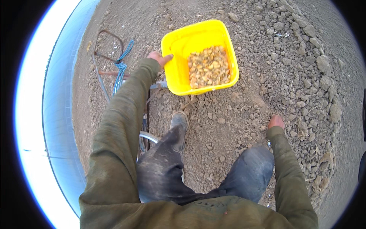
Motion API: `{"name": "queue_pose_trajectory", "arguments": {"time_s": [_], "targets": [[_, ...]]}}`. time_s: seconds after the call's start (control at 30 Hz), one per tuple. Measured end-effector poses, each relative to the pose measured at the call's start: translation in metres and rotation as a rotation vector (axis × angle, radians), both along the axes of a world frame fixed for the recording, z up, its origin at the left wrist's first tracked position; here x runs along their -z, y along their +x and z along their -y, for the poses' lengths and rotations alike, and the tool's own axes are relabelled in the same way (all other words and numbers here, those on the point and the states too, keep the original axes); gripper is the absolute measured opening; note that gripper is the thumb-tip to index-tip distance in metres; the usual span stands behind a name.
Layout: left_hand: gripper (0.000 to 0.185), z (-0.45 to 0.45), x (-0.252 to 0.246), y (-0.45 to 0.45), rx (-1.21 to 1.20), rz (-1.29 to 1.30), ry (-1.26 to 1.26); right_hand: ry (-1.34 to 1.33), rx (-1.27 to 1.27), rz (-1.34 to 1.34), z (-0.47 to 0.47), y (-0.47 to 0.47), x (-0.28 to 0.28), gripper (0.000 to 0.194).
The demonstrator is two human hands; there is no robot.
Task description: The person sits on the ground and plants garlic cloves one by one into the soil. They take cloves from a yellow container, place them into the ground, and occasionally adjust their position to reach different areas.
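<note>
My left hand (160, 59) grips the left rim of a yellow plastic tub (177, 77), its thumb over the edge. Inside the tub lies a heap of small tan and orange pieces (210, 67), perhaps bulbs or seed; their exact kind cannot be told. My right hand (276, 121) is low at the right, beyond my right knee and against the cloddy soil. Its fingers are hidden, so whether it holds anything does not show. Both arms wear olive-green sleeves.
A rusty metal frame (110, 31) with blue rope (120, 68) tied on it stands left of the tub. Part of a curved metal tube (149, 136) shows beside my left leg. Clods and stones (323, 64) form a ridge at right. Bluish sheeting (61, 86) rises at far left.
</note>
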State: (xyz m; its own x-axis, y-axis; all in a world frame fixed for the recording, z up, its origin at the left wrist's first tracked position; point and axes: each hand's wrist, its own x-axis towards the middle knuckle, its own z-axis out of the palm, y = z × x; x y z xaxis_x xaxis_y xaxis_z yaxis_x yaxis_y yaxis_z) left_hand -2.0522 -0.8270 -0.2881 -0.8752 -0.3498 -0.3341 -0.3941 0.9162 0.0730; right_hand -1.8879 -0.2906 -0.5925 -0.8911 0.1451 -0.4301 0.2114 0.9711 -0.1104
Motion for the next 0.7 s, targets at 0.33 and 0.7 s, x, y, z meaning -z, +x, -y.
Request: {"name": "queue_pose_trajectory", "arguments": {"time_s": [0.33,0.7], "targets": [[0.04,-0.061,0.067,-0.086,0.726,-0.013,-0.019,-0.293,-0.093,-0.228,-0.007,0.018,-0.032,0.021],[0.098,-0.109,0.162,-0.093,1.081,0.309,-0.045,-0.24,0.537,0.026,-0.01,0.202,-0.138,0.034]]}}
